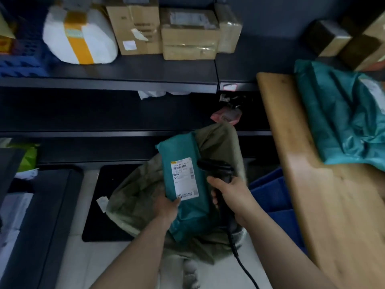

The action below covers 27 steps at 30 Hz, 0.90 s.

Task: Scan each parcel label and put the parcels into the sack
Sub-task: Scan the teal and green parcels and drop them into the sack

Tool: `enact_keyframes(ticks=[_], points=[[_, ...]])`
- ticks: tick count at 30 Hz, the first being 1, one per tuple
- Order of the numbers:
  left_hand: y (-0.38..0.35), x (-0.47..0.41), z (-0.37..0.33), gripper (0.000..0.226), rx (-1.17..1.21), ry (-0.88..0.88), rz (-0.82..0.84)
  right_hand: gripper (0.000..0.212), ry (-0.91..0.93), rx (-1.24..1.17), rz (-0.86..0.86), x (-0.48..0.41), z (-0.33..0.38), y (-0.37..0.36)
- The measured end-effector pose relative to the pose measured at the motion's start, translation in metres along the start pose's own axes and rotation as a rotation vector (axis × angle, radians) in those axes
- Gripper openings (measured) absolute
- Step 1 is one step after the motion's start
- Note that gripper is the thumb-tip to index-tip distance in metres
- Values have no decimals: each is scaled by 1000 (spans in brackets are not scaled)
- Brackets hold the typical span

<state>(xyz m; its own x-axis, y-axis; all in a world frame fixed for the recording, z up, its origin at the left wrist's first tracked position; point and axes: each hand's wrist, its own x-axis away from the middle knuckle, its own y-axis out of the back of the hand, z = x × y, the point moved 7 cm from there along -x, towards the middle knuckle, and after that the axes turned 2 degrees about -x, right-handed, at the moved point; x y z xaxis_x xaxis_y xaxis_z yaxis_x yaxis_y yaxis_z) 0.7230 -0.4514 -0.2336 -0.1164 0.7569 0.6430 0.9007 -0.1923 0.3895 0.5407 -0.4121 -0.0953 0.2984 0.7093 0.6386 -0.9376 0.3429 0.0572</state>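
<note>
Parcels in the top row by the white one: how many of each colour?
White parcel: 1
Brown boxes: 4
Total: 5

Dark shelving (108,69) spans the upper frame. A wooden table (325,205) runs down the right side, with a blue crate (275,201) beside it. A black mat (95,222) lies on the pale floor (83,259) at lower left.
</note>
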Motion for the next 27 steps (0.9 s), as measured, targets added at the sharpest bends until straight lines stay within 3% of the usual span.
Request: enact_keyframes(ticks=[5, 12, 17, 21, 27], points=[[0, -19, 41, 26, -243, -9, 228, 21, -34, 41, -8, -10, -23, -17], [20, -20, 67, 49, -431, -2, 354, 22, -64, 35, -57, -8, -38, -23], [22, -36, 43, 31, -388, -43, 269, 24, -47, 44, -59, -8, -41, -29], [8, -58, 40, 39, -358, -83, 213, 28, -11, 55, -65, -17, -46, -33], [0, -65, 57, 47, -483, -117, 290, 26, 20, 59, -81, -10, -52, -31]])
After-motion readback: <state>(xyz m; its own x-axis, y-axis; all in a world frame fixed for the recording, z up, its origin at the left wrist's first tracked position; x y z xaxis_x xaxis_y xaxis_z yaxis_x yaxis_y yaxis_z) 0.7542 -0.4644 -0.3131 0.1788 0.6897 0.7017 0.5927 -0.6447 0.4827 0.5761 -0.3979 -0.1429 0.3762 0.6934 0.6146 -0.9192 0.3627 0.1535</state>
